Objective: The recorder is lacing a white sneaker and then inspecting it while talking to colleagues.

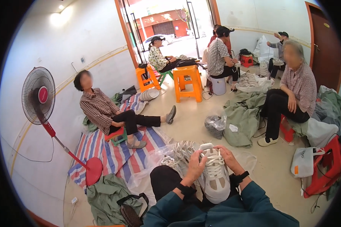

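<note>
A white and beige lace-up sneaker (217,185) rests over my lap, its toe toward me and its heel pointing away. White laces run across its front. My left hand (195,166) grips the left side of the shoe near the collar. On the opposite side, my right hand (231,159) has its fingers curled against the upper edge. Both hands are closed on this one shoe; some fingertips are hidden behind it. Just beyond my left hand, several more pale sneakers (185,148) lie bunched on clear plastic sheeting (154,156).
A red-based standing fan (94,171) is at the left, by a person on a low stool on a striped sheet (98,151). Another person sits at the right near green sacks (243,128). Orange stools (187,81) and more seated people are toward the doorway.
</note>
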The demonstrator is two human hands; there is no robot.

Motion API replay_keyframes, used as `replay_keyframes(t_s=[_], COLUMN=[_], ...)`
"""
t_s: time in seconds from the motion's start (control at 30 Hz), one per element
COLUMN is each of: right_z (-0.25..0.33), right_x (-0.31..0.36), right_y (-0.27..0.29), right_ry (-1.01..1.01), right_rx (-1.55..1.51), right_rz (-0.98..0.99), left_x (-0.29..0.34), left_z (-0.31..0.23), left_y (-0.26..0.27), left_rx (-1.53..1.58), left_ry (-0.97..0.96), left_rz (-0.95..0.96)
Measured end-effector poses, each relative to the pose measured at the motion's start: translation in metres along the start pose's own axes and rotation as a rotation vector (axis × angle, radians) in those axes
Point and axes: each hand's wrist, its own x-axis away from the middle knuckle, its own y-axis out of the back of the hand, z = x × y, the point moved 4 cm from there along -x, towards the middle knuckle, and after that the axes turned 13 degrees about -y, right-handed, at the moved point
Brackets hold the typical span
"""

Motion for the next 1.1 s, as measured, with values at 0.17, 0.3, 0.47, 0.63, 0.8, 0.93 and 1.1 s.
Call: replay_keyframes(t_s=[0.17, 0.3, 0.47, 0.63, 0.8, 0.93, 1.1], right_z=[0.000, 0.009, 0.020, 0.016, 0.007, 0.004, 0.004], right_x=[0.004, 0.007, 0.009, 0.010, 0.011, 0.010, 0.008], right_y=[0.001, 0.001, -0.007, -0.003, 0.004, 0.005, 0.001], right_ry=[-0.009, 0.003, -0.027, -0.011, -0.051, -0.074, -0.113], right_rx=[0.067, 0.085, 0.082, 0.104, 0.055, 0.084, 0.047], right_rz=[-0.057, -0.070, -0.073, -0.048, -0.069, -0.064, -0.054], left_x=[0.006, 0.002, 0.004, 0.002, -0.006, -0.005, -0.012], left_z=[-0.006, -0.014, -0.002, 0.007, 0.005, 0.023, 0.031], left_y=[-0.004, 0.001, 0.000, 0.000, 0.003, -0.002, 0.001], left_rx=[0.058, 0.105, 0.224, 0.270, 0.312, 0.490, 0.586], left_ry=[0.033, 0.037, 0.086, 0.051, 0.150, 0.338, 0.436], left_rz=[-0.009, 0.012, 0.035, 0.029, 0.126, 0.126, -0.010])
